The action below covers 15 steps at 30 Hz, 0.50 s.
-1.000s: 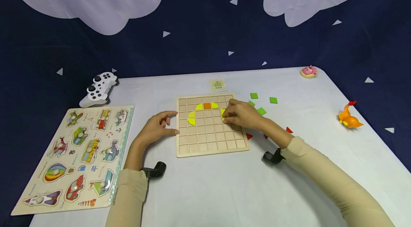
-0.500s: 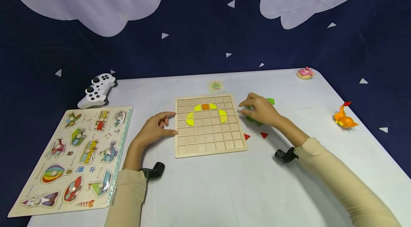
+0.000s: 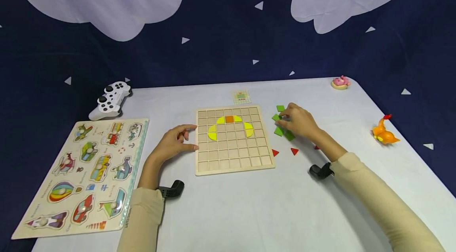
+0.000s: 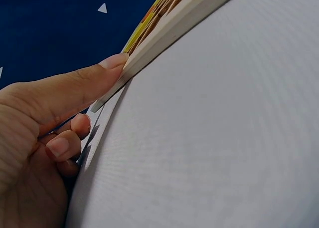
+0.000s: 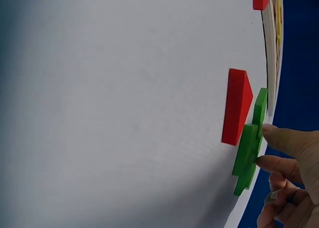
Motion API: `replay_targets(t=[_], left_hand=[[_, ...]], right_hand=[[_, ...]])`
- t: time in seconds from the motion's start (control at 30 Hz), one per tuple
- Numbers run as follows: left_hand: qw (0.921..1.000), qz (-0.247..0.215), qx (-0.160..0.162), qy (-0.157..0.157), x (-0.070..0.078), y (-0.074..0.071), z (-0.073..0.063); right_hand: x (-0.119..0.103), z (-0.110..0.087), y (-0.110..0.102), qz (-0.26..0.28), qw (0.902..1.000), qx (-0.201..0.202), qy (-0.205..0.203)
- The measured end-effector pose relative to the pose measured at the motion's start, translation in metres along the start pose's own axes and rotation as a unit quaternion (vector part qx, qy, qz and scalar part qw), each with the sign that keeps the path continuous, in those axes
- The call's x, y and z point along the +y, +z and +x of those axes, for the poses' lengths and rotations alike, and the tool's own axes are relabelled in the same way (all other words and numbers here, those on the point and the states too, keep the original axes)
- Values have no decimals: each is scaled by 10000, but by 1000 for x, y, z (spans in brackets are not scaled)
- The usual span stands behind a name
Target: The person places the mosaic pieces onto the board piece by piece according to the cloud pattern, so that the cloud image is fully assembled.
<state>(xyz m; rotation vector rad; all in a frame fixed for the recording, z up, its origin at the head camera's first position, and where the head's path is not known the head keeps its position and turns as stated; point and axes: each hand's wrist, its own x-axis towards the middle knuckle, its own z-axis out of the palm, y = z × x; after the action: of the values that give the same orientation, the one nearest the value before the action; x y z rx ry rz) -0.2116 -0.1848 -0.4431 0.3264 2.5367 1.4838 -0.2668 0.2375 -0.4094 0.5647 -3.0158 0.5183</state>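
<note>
A wooden grid board (image 3: 229, 153) lies mid-table. Set in it are yellow quarter-circle tiles (image 3: 212, 132) and an orange square tile (image 3: 229, 119). My left hand (image 3: 172, 141) touches the board's left edge with thumb and index finger spread apart; the left wrist view shows the thumb against the board's side (image 4: 169, 36). Right of the board, my right hand (image 3: 299, 120) has thumb and index finger apart at green square tiles (image 3: 276, 117), seen edge-on as green tiles (image 5: 245, 150) in the right wrist view. The hand covers part of that group.
Red triangle tiles (image 3: 294, 151) lie below the green ones. Behind the board is a small pattern card (image 3: 242, 96). A vehicle peg puzzle (image 3: 139, 153) and white game controller (image 3: 111, 99) are at left. An orange toy (image 3: 384, 132) and pink toy (image 3: 341, 82) stand at right.
My right hand has left the yellow tile at the board's right side and moved right to the green tiles. My left hand stays at the board's left edge.
</note>
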Motion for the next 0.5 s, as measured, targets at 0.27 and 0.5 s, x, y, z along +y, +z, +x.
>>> replay_targets(t=[0.27, 0.5], left_hand=[[10000, -3, -7, -13, 0, 1, 1], [10000, -16, 7, -60, -1, 1, 2]], right_hand=[[2, 7, 1, 88, 9997, -153, 161], [4, 10, 4, 353, 9992, 98, 125]])
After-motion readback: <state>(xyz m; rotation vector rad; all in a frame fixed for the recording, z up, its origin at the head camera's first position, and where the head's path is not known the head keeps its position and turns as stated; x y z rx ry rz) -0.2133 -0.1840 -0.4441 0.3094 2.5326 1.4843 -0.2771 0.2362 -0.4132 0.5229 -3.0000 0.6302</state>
